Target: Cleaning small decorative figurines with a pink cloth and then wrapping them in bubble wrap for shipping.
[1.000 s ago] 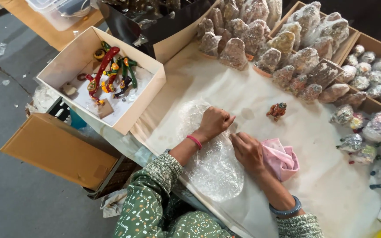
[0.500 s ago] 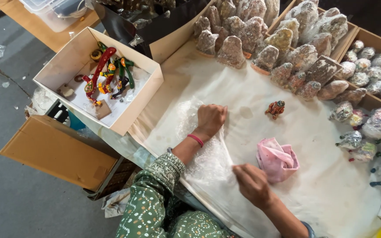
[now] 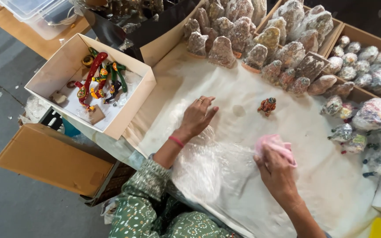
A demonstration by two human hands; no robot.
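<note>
On the cloth-covered table [image 3: 243, 92], the left hand [image 3: 197, 117] presses flat and open on the plastic wrap [image 3: 212, 172] near the front edge, while the right hand [image 3: 276, 169] grips a pink cloth [image 3: 276, 144] beside a small figurine [image 3: 267, 105], above a grey floor [image 3: 5, 207].

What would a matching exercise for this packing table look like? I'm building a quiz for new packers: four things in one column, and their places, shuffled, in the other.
Things:
1. left hand
2. right hand
3. small figurine
4. open white box

Places:
A. stands alone on the cloth, below the wrapped pieces
B. on the pink cloth
C. at the table's left edge, holding colourful painted pieces
D. pressed flat on the clear plastic sheet

Pairs: 1-D, 2-B, 3-A, 4-C
</note>
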